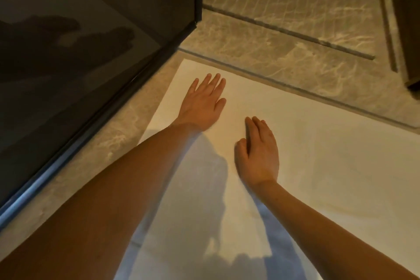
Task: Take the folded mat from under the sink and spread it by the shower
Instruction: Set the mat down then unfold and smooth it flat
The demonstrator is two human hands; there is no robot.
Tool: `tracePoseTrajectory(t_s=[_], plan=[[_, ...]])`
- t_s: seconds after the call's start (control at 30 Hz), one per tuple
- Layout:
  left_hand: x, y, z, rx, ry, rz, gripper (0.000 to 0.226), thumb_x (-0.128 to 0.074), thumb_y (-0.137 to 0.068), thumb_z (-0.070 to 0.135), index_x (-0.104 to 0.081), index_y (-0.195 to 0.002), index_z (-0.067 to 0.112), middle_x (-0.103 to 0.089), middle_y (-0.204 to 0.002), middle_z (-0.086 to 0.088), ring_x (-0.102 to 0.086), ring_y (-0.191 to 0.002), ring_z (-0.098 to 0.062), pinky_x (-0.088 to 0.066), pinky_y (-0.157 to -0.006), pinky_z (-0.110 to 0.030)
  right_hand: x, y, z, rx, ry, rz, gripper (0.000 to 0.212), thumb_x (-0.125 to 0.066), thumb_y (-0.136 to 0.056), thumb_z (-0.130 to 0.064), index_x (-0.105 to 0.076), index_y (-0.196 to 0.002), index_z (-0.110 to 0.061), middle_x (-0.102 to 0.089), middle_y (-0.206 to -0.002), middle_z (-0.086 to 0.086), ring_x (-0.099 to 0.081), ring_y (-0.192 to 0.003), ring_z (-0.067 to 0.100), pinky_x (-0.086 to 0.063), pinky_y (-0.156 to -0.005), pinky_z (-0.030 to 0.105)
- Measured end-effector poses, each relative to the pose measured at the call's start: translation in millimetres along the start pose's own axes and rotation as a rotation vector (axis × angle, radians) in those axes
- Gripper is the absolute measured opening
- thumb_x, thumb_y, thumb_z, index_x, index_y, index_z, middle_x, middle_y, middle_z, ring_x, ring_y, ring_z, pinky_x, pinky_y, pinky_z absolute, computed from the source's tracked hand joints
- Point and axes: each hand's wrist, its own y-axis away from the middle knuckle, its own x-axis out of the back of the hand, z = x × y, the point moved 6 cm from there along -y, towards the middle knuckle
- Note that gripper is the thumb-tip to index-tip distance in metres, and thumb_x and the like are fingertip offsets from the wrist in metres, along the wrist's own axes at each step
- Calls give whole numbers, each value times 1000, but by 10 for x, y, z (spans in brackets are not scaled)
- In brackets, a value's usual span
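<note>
The fingers (214,83) of the left hand (202,103) lie straight and slightly spread, flat on the white mat (329,166). Those of the right hand (259,154) lie straight and close together, also flat on it, gripping nothing. The mat lies spread on the marble floor (261,48), its left edge near the dark glass shower panel (79,63).

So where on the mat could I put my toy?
The mat is bare right of the right hand. The floor strip between mat and dark glass is free too. Near the left hand, it's crowded.
</note>
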Motion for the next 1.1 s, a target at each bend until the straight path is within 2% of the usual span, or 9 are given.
tracePoseTrajectory(t_s=[0.07,0.17,0.27,0.4,0.63,0.8,0.93,1.03,1.1], plan=[[-6,-34,-19,-1,-19,29,60,-13,-100,44,-9,-155,22,-6,-163,2,-1,-150,-16,2,-121,-39,36,-180,-88,2,-54,26,54,-41,-99,-24,-32,-151,-14,-28,-158,4,-17,-148,19,-11,-121,31],[-37,-94,-22,16,-57,18,59,-13,-100,42,-8,-155,22,-6,-163,3,-1,-150,-15,1,-121,-39,7,-683,-412,142,10,33,53,-37,-101,-22,-28,-152,-11,-25,-159,7,-14,-149,23,-9,-121,34],[-76,-101,-20,12,-153,-6,60,-16,-98,38,-6,-155,20,-3,-164,2,1,-150,-16,-2,-121,-41,-210,-969,-601,198,94,-96,52,-24,-104,-28,-17,-155,-16,-17,-162,3,-8,-150,22,-6,-121,36],[-49,-84,-44,7,-68,15,60,-10,-98,40,-9,-155,22,-6,-163,2,-2,-150,-16,0,-122,-40,-284,-1001,-249,213,238,-137,56,-15,-103,-40,-8,-156,-22,-8,-163,-3,-1,-150,18,-1,-122,37],[-23,-91,-129,-27,8,-16,64,-9,-96,49,-8,-155,24,-4,-163,4,1,-150,-15,3,-120,-36,306,-815,888,9,305,-45,65,-12,-97,-45,-11,-156,-17,-10,-163,1,-6,-150,21,-5,-120,40],[90,-91,-638,62,-31,-57,66,-8,-96,47,-2,-155,18,2,-164,1,5,-149,-12,3,-120,-33,314,-791,927,11,322,-60,59,-17,-103,-41,-6,-156,-18,-5,-164,-1,-1,-150,18,-3,-122,39],[141,-92,-582,68,-81,-95,61,-11,-101,41,0,-155,15,4,-164,-2,6,-149,-14,4,-121,-34,336,-797,929,-1,315,-67,59,-18,-102,-40,-6,-156,-17,-6,-164,0,-1,-150,18,-3,-121,40],[210,-6,-361,127,-118,-72,62,-11,-100,40,-4,-154,9,-1,-163,-8,2,-150,-20,5,-120,-37,330,-806,914,1,322,-59,60,-17,-102,-40,-6,-156,-17,-6,-164,0,-1,-150,19,-2,-121,40],[134,197,191,2,-91,-19,63,-11,-99,39,-9,-154,9,-5,-163,-9,-2,-150,-21,5,-120,-37,323,-810,921,-1,325,-63,60,-17,-102,-40,-6,-156,-17,-5,-164,-1,-1,-150,18,-2,-121,39]])
